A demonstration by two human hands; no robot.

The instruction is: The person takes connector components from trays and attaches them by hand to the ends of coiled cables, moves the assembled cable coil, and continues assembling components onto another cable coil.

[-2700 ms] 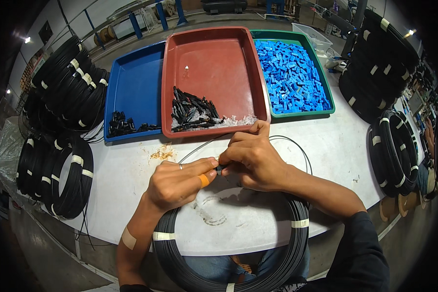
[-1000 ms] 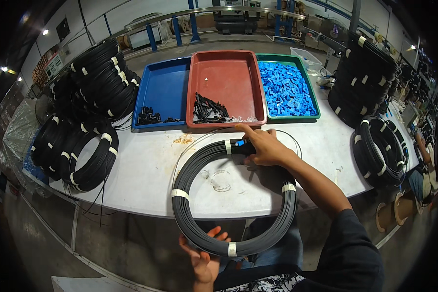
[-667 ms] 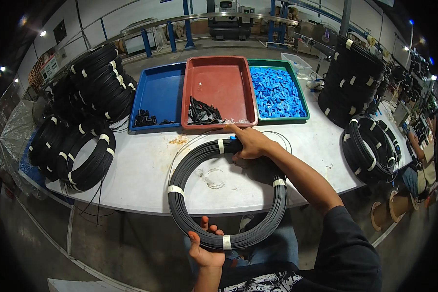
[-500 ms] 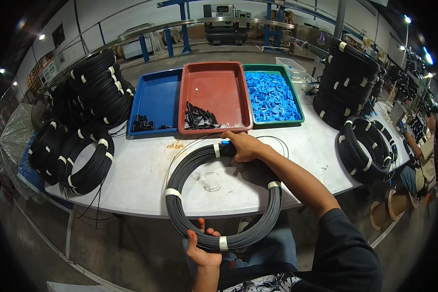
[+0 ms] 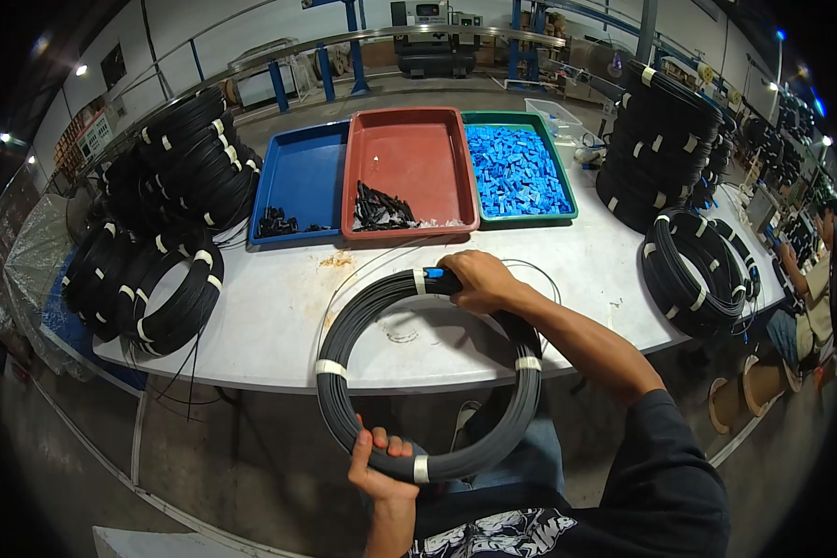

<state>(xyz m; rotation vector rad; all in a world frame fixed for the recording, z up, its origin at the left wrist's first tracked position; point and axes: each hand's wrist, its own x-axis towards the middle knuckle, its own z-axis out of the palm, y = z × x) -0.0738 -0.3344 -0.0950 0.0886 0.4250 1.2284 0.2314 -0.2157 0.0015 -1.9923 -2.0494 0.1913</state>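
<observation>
A coil of black cable, bound with white tape bands, is held between my two hands, its near side out past the table's front edge. My left hand wraps the near left part, thumb and fingers curled round the bundle. On the far side, my right hand grips the coil from above. Just left of those fingers a small blue connector shows beside a white band. A loose cable strand arcs over the table behind the coil.
Beyond the coil stand a blue tray and a red tray with black parts, and a green tray full of blue connectors. Cable coils are stacked left and right. A person is at far right.
My right hand has shifted right and away from the blue connector, which shows more fully now. My left hand has closed more tightly round the coil. The view has shifted slightly.
</observation>
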